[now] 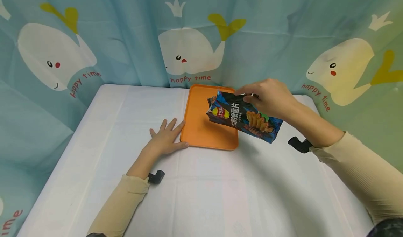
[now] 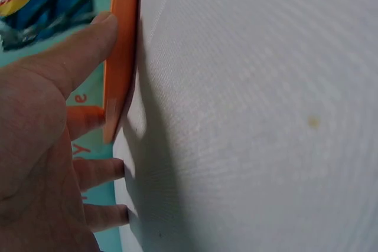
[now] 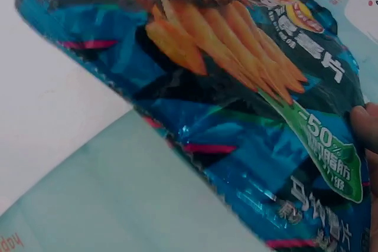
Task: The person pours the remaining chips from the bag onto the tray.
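Observation:
A dark blue and black bag of potato chips (image 1: 242, 117) hangs tilted above the right part of an orange tray (image 1: 201, 132). My right hand (image 1: 269, 97) pinches the bag along its upper edge. Close up in the right wrist view, the chip bag (image 3: 236, 104) fills most of the picture, with a thumb (image 3: 366, 125) on its side. My left hand (image 1: 165, 139) lies with spread fingers at the tray's left edge. In the left wrist view its thumb (image 2: 88, 48) touches the rim of the tray (image 2: 122, 45); two fingertips reach the tablecloth.
The tray rests at the far side of a table with a white cloth (image 1: 201, 195). Behind the table hangs a light blue curtain (image 1: 132, 37) printed with whales. Black wrist mounts (image 1: 156, 177) sit at both cuffs.

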The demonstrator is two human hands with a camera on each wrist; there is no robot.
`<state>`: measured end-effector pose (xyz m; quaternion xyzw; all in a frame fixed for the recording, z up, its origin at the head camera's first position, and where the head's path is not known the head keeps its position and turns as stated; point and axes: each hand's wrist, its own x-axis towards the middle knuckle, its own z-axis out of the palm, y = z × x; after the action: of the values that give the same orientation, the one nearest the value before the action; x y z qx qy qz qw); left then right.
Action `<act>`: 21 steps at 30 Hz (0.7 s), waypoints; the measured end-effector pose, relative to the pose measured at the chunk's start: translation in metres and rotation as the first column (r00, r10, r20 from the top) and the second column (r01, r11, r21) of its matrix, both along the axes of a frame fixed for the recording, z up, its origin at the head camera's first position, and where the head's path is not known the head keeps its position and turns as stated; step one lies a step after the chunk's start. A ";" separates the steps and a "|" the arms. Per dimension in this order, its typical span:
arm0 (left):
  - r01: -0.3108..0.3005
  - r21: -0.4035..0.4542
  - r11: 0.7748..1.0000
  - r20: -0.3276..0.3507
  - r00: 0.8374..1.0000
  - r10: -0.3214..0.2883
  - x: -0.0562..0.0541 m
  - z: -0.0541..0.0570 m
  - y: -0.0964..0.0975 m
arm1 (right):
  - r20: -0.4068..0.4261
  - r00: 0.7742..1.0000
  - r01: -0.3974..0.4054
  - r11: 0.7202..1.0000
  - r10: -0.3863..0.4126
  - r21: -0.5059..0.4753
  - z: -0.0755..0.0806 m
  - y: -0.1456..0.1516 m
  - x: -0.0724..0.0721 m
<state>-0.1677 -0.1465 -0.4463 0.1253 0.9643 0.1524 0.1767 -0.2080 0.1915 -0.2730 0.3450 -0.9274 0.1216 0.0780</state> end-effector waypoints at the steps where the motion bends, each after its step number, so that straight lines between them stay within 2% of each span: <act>1: 0.001 0.001 1.000 0.000 1.000 -0.001 0.000 0.000 0.000 | -0.003 1.000 0.001 1.000 -0.001 0.000 0.000 0.000 0.000; 6: 0.004 0.004 1.000 -0.003 1.000 -0.004 0.000 0.002 0.000 | -0.025 1.000 -0.010 1.000 0.010 -0.007 -0.001 0.001 0.000; 21: -0.003 0.004 1.000 -0.002 1.000 0.003 0.002 0.002 0.001 | -0.010 1.000 -0.014 1.000 0.014 0.016 -0.002 0.002 0.000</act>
<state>-0.1658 -0.1453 -0.4440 0.1244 0.9643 0.1546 0.1752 -0.2075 0.1937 -0.2749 0.3526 -0.9255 0.1131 0.0793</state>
